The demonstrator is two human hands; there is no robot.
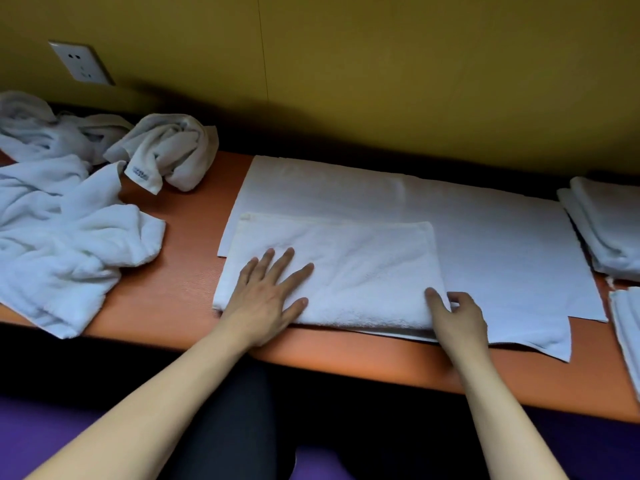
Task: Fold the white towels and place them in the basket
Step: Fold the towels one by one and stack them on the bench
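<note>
A folded white towel (349, 268) lies near the front of the orange table (166, 296), on top of a larger white towel (502, 244) spread flat. My left hand (266, 299) presses flat on the folded towel's left end, fingers spread. My right hand (457, 317) pinches the folded towel's near right corner between thumb and fingers. No basket is in view.
A heap of crumpled white towels (59, 223) covers the table's left end, with a rolled one (166, 150) behind it. Folded white towels (606, 226) are stacked at the right edge, another (627, 327) in front. A yellow wall with a socket (81, 64) stands behind.
</note>
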